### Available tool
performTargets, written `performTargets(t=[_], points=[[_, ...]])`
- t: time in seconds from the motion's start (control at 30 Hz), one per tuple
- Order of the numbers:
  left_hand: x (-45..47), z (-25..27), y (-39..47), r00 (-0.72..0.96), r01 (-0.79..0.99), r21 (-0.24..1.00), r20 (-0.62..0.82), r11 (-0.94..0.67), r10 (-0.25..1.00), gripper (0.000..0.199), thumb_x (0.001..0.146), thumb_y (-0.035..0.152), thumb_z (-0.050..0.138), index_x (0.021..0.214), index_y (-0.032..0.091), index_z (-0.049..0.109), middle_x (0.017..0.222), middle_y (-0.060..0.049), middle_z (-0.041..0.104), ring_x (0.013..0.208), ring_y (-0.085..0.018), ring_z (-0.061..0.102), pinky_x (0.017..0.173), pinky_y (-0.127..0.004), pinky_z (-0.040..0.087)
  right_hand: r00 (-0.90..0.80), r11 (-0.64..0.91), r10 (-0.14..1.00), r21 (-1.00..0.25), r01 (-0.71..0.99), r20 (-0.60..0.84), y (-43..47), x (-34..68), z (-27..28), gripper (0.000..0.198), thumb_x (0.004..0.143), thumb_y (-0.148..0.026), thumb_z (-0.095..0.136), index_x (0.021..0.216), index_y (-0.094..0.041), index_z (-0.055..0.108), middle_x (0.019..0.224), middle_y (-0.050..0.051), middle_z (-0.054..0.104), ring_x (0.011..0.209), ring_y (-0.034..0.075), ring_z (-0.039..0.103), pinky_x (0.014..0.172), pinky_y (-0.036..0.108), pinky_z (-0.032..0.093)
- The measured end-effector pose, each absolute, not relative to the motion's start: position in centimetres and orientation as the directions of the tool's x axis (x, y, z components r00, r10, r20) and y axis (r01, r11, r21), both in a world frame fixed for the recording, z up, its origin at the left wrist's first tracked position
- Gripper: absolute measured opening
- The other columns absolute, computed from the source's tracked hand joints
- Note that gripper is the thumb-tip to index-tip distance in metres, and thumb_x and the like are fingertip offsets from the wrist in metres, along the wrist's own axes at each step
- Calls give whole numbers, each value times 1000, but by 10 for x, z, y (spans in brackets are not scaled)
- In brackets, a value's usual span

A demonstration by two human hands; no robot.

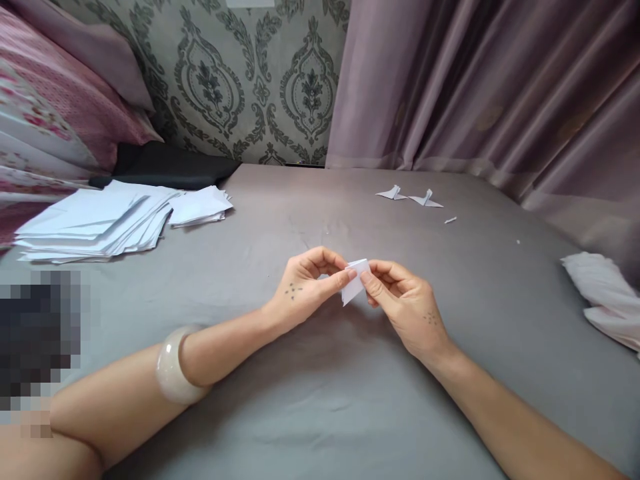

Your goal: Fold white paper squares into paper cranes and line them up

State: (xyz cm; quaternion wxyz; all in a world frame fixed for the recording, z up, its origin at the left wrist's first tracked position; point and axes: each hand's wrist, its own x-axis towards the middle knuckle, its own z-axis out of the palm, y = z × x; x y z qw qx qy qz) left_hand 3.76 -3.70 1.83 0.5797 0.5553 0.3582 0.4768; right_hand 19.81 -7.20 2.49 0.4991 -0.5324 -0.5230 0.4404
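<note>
A small folded piece of white paper (355,285) is held up between both hands, above the middle of the grey-covered surface. My left hand (311,283) pinches its left edge between thumb and fingers. On the other side, my right hand (403,297) grips the right edge, thumb on the near face. The paper looks tilted, with a pointed lower corner. Fingertips behind it are partly hidden.
A large stack of white paper sheets (95,223) lies at the left, beside a smaller paper stack (200,205). Two folded paper figures (393,193) and a paper scrap (451,220) sit at the back right. White crumpled cloth (603,290) lies at the right edge.
</note>
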Motion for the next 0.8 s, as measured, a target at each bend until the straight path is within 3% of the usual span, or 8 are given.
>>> performTargets(t=[0.2, 0.4, 0.53, 0.67, 0.8], points=[[39, 17, -37, 310, -260, 965, 105, -22, 945, 21, 73, 23, 75, 77, 15, 56, 72, 1, 63, 65, -8, 57, 62, -20, 45, 69, 19, 997, -991, 131, 28, -71, 202, 22, 22, 76, -42, 70, 83, -21, 72, 60, -3, 54, 55, 8, 47, 52, 22, 44], [39, 12, -34, 362, -278, 960, 83, 23, 928, 32, 73, 23, 76, 100, 17, 59, 74, 1, 65, 67, -11, 61, 66, -25, 48, 49, 46, 997, -982, 180, 56, -68, 207, 24, 19, 74, -41, 71, 75, -21, 72, 57, -3, 56, 51, 9, 47, 51, 24, 42], [36, 10, -30, 464, -191, 977, 6, 94, 886, 25, 74, 28, 75, 93, 16, 66, 76, -2, 67, 71, -14, 64, 70, -27, 49, -13, 29, 1000, -980, 197, 27, -67, 210, 24, 20, 73, -41, 71, 72, -21, 71, 70, 1, 69, 64, 14, 61, 62, 28, 50], [35, 12, -28, 526, -61, 983, -117, 174, 843, 22, 71, 32, 77, 82, 15, 69, 78, -4, 70, 75, -17, 65, 73, -30, 49, -14, 7, 1000, -978, 210, 4, -66, 211, 22, 21, 72, -40, 72, 75, -20, 71, 77, 3, 72, 72, 16, 65, 68, 29, 51], [40, 12, -31, 432, -217, 952, -103, 214, 896, 21, 69, 29, 79, 80, 16, 66, 81, -2, 71, 75, -14, 64, 76, -29, 47, 64, 57, 995, -979, 198, 71, -67, 206, 23, 28, 72, -39, 72, 91, -19, 68, 82, 3, 69, 73, 15, 63, 68, 29, 50]])
